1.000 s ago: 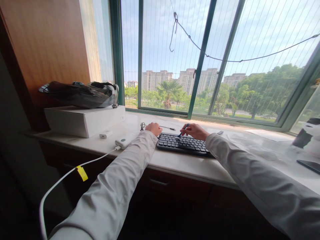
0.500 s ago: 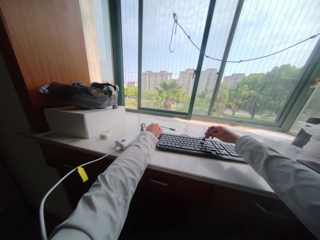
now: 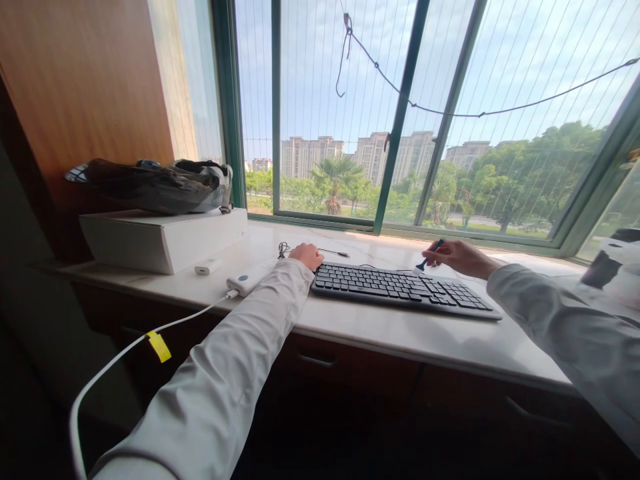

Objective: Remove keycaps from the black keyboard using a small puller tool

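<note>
A black keyboard (image 3: 395, 288) lies on the white marble-like top, below the window. At its upper left corner rests my left hand (image 3: 306, 255), fingers curled and closed on the keyboard's edge; the fingertips are partly hidden. Between the fingers of my right hand (image 3: 457, 257) is a small dark blue brush (image 3: 433, 256). It tilts, with its pale bristles down at the back edge of the keys, right of the middle. Beside my left forearm sits a white device (image 3: 244, 283) with a round grey spot and a white cable (image 3: 187, 315) plugged in.
A white box (image 3: 165, 241) at the left carries a dark bag-like bundle (image 3: 150, 187). A small white adapter (image 3: 207, 267) lies before it. Behind my left hand is a thin black cable (image 3: 333, 252). A black-and-white object (image 3: 613, 267) stands far right. Drawers (image 3: 320, 357) are below the front edge.
My right hand has moved the brush right and back, from the middle of the keys to the back edge. My left hand stays at the keyboard's corner. The view has shifted slightly.
</note>
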### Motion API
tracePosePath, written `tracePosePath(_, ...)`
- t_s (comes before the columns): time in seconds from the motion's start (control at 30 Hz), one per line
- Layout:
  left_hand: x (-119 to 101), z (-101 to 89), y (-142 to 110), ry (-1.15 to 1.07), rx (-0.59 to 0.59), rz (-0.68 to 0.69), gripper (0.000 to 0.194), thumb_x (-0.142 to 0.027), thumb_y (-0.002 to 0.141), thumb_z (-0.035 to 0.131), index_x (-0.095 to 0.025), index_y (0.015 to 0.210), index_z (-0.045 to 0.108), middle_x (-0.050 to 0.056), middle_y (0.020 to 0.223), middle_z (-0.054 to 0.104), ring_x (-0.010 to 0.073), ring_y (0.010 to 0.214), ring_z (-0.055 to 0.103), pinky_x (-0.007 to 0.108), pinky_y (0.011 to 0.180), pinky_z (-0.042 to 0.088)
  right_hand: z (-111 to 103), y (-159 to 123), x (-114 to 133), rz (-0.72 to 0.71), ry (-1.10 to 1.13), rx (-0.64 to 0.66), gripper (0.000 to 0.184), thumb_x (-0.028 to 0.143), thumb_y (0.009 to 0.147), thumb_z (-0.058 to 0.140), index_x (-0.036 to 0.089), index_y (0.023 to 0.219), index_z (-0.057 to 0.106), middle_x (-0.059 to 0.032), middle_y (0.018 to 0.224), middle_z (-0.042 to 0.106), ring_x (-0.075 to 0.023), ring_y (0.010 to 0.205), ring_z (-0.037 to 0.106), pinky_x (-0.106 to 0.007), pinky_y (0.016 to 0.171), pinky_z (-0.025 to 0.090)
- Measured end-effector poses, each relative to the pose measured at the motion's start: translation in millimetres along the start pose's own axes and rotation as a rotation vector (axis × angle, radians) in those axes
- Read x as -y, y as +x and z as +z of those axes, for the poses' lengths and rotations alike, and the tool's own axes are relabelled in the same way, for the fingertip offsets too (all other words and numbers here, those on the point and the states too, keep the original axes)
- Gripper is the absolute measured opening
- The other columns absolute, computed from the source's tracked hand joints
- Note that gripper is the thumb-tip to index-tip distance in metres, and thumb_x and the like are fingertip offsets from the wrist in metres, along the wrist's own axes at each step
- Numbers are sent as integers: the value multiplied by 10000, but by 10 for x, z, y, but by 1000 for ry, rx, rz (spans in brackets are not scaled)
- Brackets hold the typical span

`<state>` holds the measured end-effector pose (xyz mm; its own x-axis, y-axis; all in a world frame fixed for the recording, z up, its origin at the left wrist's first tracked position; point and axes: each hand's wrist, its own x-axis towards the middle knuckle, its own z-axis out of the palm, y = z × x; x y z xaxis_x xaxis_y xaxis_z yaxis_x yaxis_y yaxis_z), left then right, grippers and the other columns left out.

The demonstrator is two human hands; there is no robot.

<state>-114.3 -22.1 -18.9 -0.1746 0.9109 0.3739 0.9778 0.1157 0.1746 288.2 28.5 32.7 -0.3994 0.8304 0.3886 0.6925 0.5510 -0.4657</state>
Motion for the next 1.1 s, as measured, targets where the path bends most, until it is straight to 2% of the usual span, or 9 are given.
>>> tracePosePath(0.03,-2,3,1,-2,1,-3,311,-408,792,510,-226,852,756,108,999,709,252,924,653,327,810,494,51,7,98,6,-9,5,463,595,784,610,144,832,699,-113,783,736,-179,625,652,-324,627,506)
tracePosePath(0.1,-5,10,3,-6,9,-2,308,-407,788,515,-228,857,756,104,981,709,250,923,653,322,807,495,190,7,337,-19,-38,-78,385,509,855,564,144,816,678,-97,771,740,-182,654,665,-317,652,501)
tracePosePath(0.17,-8,16,4,-8,22,9,302,-402,788,513,-233,850,755,96,946,711,246,912,653,318,799,497,361,-3,595,-47,-57,-148,317,428,882,549,148,777,656,-77,706,732,-182,651,672,-309,675,494)
tracePosePath(0.27,-11,22,1,-10,27,24,298,-398,790,508,-237,840,754,89,920,713,241,900,652,311,785,496,613,1,904,-77,-67,-176,237,342,892,533,169,752,614,-41,645,715,-167,636,670,-276,665,470)
tracePosePath(0.37,-13,24,-5,-6,24,26,295,-395,789,510,-237,842,754,90,916,715,242,900,650,307,781,494,807,46,1051,-130,-158,-190,171,280,893,513,182,771,582,-25,641,701,-162,643,651,-259,647,428)
tracePosePath(0.5,-10,25,-6,-4,22,29,294,-392,790,509,-240,843,755,85,906,717,240,883,653,308,770,494,948,98,1082,-159,-304,-177,156,280,903,482,181,830,576,-43,677,676,-172,627,600,-268,611,375)
tracePosePath(0.67,-4,18,-5,-11,30,47,306,-391,799,495,-241,854,757,85,915,718,241,879,656,308,765,496,954,22,1103,-143,-335,-103,152,287,900,470,190,843,571,-43,679,652,-172,610,557,-270,579,335)
tracePosePath(1.1,0,23,-2,-10,25,40,303,-393,783,502,-240,846,756,89,907,718,244,877,654,307,762,497,720,-261,1134,-186,-259,-34,164,311,898,493,205,802,573,-11,665,674,-154,611,576,-257,604,356)
